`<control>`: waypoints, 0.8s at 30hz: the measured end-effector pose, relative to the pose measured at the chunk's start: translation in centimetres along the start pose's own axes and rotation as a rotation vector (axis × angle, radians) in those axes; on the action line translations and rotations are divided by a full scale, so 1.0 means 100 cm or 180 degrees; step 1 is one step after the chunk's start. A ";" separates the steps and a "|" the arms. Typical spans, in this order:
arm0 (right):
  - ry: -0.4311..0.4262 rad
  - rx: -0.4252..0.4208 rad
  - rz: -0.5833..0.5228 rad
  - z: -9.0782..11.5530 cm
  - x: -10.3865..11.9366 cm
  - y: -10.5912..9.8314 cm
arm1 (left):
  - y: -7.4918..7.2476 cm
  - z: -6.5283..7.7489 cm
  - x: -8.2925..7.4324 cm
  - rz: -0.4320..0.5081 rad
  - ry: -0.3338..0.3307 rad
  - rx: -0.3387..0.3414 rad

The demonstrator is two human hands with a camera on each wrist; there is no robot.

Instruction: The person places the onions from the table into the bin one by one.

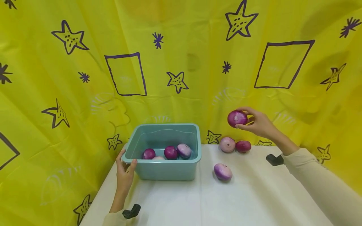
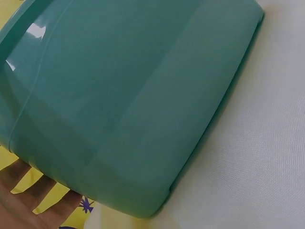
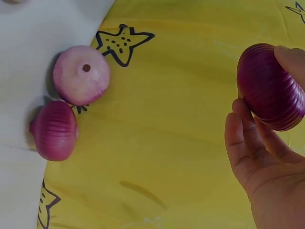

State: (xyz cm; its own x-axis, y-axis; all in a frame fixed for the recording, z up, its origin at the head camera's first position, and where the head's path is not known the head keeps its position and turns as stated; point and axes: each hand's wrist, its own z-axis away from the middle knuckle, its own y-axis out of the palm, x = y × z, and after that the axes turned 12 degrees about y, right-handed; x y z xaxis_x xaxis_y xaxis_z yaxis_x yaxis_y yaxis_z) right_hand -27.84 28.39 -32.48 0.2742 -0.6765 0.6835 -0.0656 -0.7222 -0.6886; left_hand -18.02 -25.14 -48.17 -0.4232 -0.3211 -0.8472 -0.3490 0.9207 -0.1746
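My right hand (image 1: 255, 122) pinches a dark purple onion (image 1: 237, 118) between thumb and fingers, raised above the table's far edge. The right wrist view shows the same onion (image 3: 271, 87) from another side. My left hand (image 1: 125, 175) grips the left front corner of a teal plastic tub (image 1: 167, 171), thumb at the front rim and fingers along the left side. Inside the tub lie several onions: a purple one (image 1: 148, 154), a darker one (image 1: 171, 152), a pale purple one (image 1: 184, 151) and a pale one mostly hidden by the front rim.
A pale onion (image 1: 227, 144) and a reddish onion (image 1: 243, 146) sit side by side at the table's far edge. Nearer, a white-and-purple onion (image 1: 222, 172) lies right of the tub on the white tablecloth (image 1: 240, 204). Behind hangs a yellow curtain (image 1: 198, 106) with drawn stars.
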 end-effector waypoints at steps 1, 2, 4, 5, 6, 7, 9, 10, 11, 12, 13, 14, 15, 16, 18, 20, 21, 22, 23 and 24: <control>-0.0008 -0.0010 0.0003 -0.001 0.000 0.001 | 0.000 0.000 0.000 -0.0008 -0.0004 0.0001; -0.0012 -0.0014 0.0019 -0.001 0.001 0.002 | 0.000 0.000 0.000 -0.0015 -0.0005 0.0003; -0.0038 -0.0012 0.0042 -0.004 0.003 0.004 | 0.000 0.000 0.000 -0.0033 -0.0007 0.0000; -0.0069 0.0008 0.0055 -0.006 0.005 0.005 | 0.000 0.001 -0.001 -0.0031 -0.0006 -0.0004; -0.0101 0.0032 0.0076 -0.008 0.006 0.007 | 0.001 0.001 -0.001 -0.0022 0.0001 -0.0007; -0.0144 0.0066 0.0083 -0.010 0.008 0.009 | 0.001 0.001 -0.002 -0.0012 0.0007 -0.0014; -0.0215 0.0144 0.0108 -0.016 0.014 0.013 | 0.001 0.001 -0.002 0.0009 0.0016 -0.0019; -0.0248 0.0193 0.0108 -0.019 0.017 0.016 | 0.001 0.001 -0.003 0.0013 0.0016 -0.0014; -0.0268 0.0226 0.0115 -0.022 0.021 0.020 | 0.001 0.001 -0.003 0.0024 0.0018 -0.0015; -0.0289 0.0254 0.0122 -0.025 0.024 0.024 | 0.001 0.002 -0.003 0.0030 0.0016 -0.0012; -0.0310 0.0285 0.0112 -0.028 0.029 0.029 | 0.000 0.002 -0.003 0.0036 0.0010 -0.0010; -0.0334 0.0316 0.0096 -0.031 0.034 0.035 | 0.000 0.002 -0.004 0.0039 -0.0001 -0.0011; -0.0364 0.0346 0.0068 -0.034 0.040 0.041 | 0.000 0.002 -0.004 0.0042 -0.0015 -0.0016; -0.0407 0.0372 0.0037 -0.038 0.045 0.047 | 0.000 0.003 -0.004 0.0042 -0.0030 -0.0019; -0.0488 0.0411 -0.0018 -0.045 0.056 0.060 | 0.000 0.003 -0.005 0.0052 -0.0059 -0.0032; -0.0558 0.0471 -0.0094 -0.053 0.067 0.074 | 0.000 0.003 -0.005 0.0050 -0.0083 -0.0046; -0.0570 0.0503 -0.0105 -0.057 0.073 0.081 | 0.000 0.003 -0.005 0.0059 -0.0075 -0.0053; -0.0578 0.0522 -0.0096 -0.060 0.079 0.088 | 0.001 0.003 -0.005 0.0062 -0.0067 -0.0057; -0.0586 0.0548 -0.0102 -0.063 0.085 0.094 | 0.001 0.003 -0.006 0.0053 -0.0069 -0.0059; -0.0598 0.0579 -0.0098 -0.065 0.092 0.101 | 0.002 0.002 -0.006 0.0057 -0.0060 -0.0059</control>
State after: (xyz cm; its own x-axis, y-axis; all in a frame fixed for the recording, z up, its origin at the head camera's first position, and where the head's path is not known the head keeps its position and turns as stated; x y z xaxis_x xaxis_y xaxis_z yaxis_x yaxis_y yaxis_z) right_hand -32.24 13.97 -31.57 0.4480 -0.6036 0.6595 0.1144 -0.6929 -0.7119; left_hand -17.69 -24.71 -47.84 -0.4138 -0.3003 -0.8594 -0.3572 0.9219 -0.1501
